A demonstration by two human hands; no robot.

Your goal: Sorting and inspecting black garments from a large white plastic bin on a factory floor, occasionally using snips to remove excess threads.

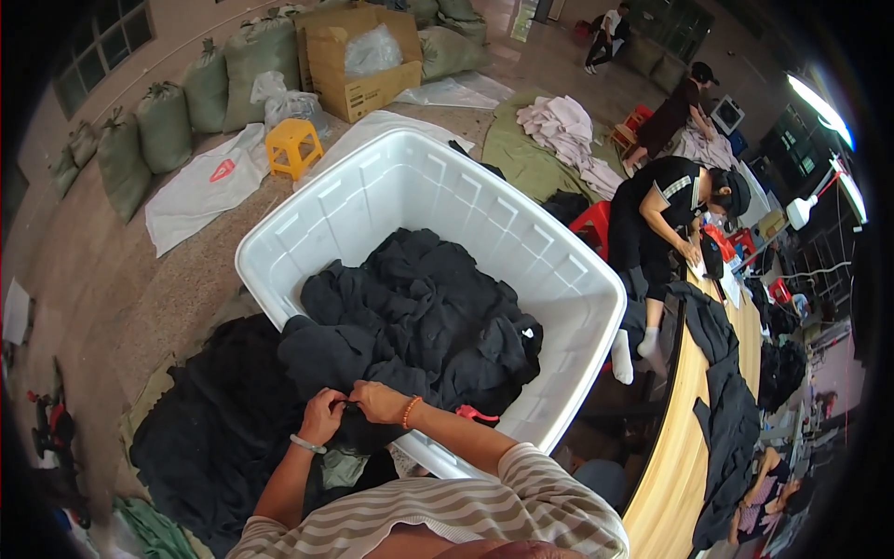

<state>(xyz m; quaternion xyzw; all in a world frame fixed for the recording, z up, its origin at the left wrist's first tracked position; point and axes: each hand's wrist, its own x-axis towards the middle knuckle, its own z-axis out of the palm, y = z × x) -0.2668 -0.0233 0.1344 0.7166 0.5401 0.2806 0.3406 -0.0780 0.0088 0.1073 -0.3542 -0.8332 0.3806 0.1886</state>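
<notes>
Matt black cloth garments (419, 307) in glossy, smooth white plastic tub (307, 224) w/ ribbed walls; smooth light wood tabletop (689, 438); yellow plastic stool (292, 145); brown cardboard box (358, 70).

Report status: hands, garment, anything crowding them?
Left hand and right hand both pinching a black fabric garment at the big white plastic tub rim. Black clothes heap crowds behind.

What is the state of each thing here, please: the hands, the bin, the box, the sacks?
left hand: closed, pinching black cloth
right hand: closed, gripping the same black cloth
black cloth: bunched at the bin's near rim
white bin: open, partly filled with black clothes
cardboard box: open, plastic inside
green sacks: full, tied shut
yellow stool: upright
</notes>
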